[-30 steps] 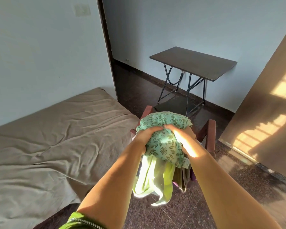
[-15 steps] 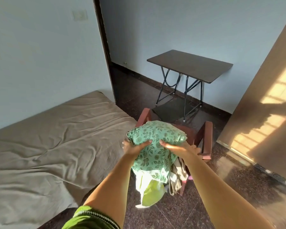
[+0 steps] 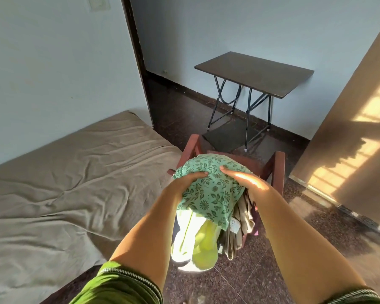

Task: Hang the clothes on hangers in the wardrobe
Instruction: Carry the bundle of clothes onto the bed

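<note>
Hands [image 3: 217,178] have shifted their hold atop the clothes bundle [image 3: 211,194].

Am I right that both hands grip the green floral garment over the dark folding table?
Not quite. In the head view the left hand and right hand grip the green floral garment over the wooden chair; the folding table stands behind it.

A bed [image 3: 59,194] with a wrinkled beige sheet occupies the left, set against a pale blue wall [image 3: 53,62]. A dark-topped folding table [image 3: 253,72] on black metal legs stands against the far wall, on a dark speckled floor [image 3: 338,233]. A tan panel [image 3: 355,132], lit by patterned sunlight, stands at right.
</note>
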The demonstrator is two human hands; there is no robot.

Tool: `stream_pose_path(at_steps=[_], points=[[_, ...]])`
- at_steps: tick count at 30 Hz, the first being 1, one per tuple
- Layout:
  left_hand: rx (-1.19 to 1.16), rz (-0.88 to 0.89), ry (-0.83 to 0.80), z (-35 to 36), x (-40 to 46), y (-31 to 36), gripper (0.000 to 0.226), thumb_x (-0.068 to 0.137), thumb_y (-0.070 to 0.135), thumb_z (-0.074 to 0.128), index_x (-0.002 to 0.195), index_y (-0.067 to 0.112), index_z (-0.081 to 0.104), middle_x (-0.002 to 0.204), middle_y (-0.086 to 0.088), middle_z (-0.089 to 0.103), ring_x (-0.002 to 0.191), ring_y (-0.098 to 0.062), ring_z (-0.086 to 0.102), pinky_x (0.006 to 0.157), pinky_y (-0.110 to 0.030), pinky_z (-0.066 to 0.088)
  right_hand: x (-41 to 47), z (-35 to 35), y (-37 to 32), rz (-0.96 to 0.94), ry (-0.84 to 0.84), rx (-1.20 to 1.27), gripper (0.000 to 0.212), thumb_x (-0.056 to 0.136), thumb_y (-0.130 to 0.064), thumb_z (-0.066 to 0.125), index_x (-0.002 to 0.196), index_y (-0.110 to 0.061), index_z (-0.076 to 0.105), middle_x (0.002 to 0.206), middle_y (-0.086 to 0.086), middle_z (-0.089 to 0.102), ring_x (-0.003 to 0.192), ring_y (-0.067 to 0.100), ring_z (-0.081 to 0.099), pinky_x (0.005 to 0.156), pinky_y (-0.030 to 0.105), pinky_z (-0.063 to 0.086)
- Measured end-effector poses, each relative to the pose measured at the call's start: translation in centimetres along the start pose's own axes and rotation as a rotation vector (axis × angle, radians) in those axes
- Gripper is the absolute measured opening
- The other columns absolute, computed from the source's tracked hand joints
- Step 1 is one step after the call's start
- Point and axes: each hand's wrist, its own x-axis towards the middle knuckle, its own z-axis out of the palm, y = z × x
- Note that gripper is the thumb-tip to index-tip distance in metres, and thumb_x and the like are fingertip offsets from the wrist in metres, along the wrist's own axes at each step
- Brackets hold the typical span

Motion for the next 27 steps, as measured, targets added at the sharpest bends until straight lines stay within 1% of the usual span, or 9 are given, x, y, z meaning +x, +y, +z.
stream_pose_path(at_steps=[4, 7, 9, 12, 18, 22, 24, 26, 27], points=[[-0.02, -0.012, 0.006, -0.5, 0.5, -0.5, 0.088, 0.047, 0.056, 0.089, 0.121, 0.018, 0.062, 0.11, -0.009, 0.072, 0.102, -0.032, 0.068, 0.098, -0.047, 0.05, 0.4, -1.5, 1.3, -0.039, -0.093, 0.12, 0.074, 0.071, -0.056, 0.079, 0.131, -0.02, 0.055, 0.135, -0.005, 0.05, 0.129, 0.017, 0.043, 0.114, 0.045, 0.028], [-0.056, 0.009, 0.059, -0.4, 1.4, -0.7, 0.097, 0.038, 0.061, 0.09, 0.122, 0.021, 0.062, 0.111, -0.007, 0.071, 0.101, -0.032, 0.068, 0.096, -0.049, 0.051, 5.2, -4.2, 5.4, -0.012, -0.2, 0.372, 0.069, 0.072, -0.049, 0.079, 0.13, -0.017, 0.059, 0.135, 0.016, 0.056, 0.122, 0.032, 0.056, 0.109, 0.055, 0.036], [-0.047, 0.049, 0.059, -0.1, 1.3, -0.2, 0.096, 0.037, 0.063, 0.088, 0.121, 0.025, 0.062, 0.111, -0.005, 0.07, 0.1, -0.029, 0.067, 0.095, -0.047, 0.051, 5.2, -4.7, 4.9, -0.262, -0.121, 0.401, 0.07, 0.077, -0.049, 0.071, 0.125, 0.0, 0.059, 0.134, 0.029, 0.052, 0.126, 0.039, 0.05, 0.111, 0.048, 0.036], [-0.007, 0.095, 0.038, 0.2, 0.9, 0.9, 0.096, 0.036, 0.065, 0.087, 0.121, 0.028, 0.062, 0.112, -0.003, 0.068, 0.102, -0.028, 0.066, 0.096, -0.046, 0.051, 0.0, -3.0, 1.6, -0.025, -0.107, 0.207, 0.077, 0.048, -0.052, 0.09, 0.11, -0.011, 0.068, 0.111, 0.016, 0.07, 0.108, 0.032, 0.064, 0.104, 0.046, 0.044], [-0.039, 0.087, -0.145, 0.2, -0.4, 1.4, 0.071, 0.057, 0.041, 0.085, 0.121, 0.02, 0.062, 0.112, -0.01, 0.071, 0.102, -0.03, 0.068, 0.092, -0.043, 0.054, -0.5, -2.8, 0.7, 0.075, -0.046, 0.129, 0.065, 0.067, -0.061, 0.075, 0.111, -0.015, 0.065, 0.11, 0.012, 0.069, 0.107, 0.031, 0.063, 0.101, 0.047, 0.045], [-0.129, 0.14, -0.155, 0.1, -0.9, 1.4, 0.058, 0.058, 0.034, 0.08, 0.111, 0.014, 0.067, 0.102, -0.008, 0.074, 0.093, -0.026, 0.07, 0.091, -0.039, 0.054, 0.6, -2.4, 0.8, -0.129, 0.009, 0.083, 0.076, 0.071, -0.069, 0.067, 0.13, -0.025, 0.05, 0.136, 0.007, 0.047, 0.123, 0.028, 0.046, 0.106, 0.048, 0.037], [-0.164, 0.188, -0.146, 0.1, -1.4, 1.9, 0.059, 0.056, 0.034, 0.08, 0.11, 0.013, 0.068, 0.105, -0.01, 0.073, 0.097, -0.028, 0.069, 0.097, -0.043, 0.051, -0.3, -2.3, 0.0, -0.179, -0.014, 0.156, 0.08, 0.058, -0.072, 0.075, 0.118, -0.021, 0.059, 0.126, 0.012, 0.06, 0.11, 0.027, 0.058, 0.097, 0.049, 0.047], [-0.163, 0.223, -0.143, 0.0, -2.3, 2.7, 0.061, 0.056, 0.038, 0.079, 0.111, 0.013, 0.069, 0.111, -0.012, 0.071, 0.106, -0.03, 0.066, 0.103, -0.046, 0.046, -2.2, -2.2, -0.9, -0.258, -0.061, 0.234, 0.049, 0.081, -0.057, 0.065, 0.102, -0.013, 0.067, 0.106, 0.01, 0.07, 0.097, 0.029, 0.067, 0.082, 0.048, 0.055], [-0.157, 0.236, -0.15, -0.1, -2.8, 3.2, 0.059, 0.06, 0.04, 0.077, 0.111, 0.013, 0.069, 0.112, -0.012, 0.071, 0.107, -0.031, 0.066, 0.104, -0.046, 0.046, -3.2, -2.3, -1.2, -0.368, -0.068, 0.109, 0.061, 0.087, -0.057, 0.055, 0.103, 0.001, 0.065, 0.114, 0.011, 0.069, 0.105, 0.034, 0.065, 0.088, 0.051, 0.052]])
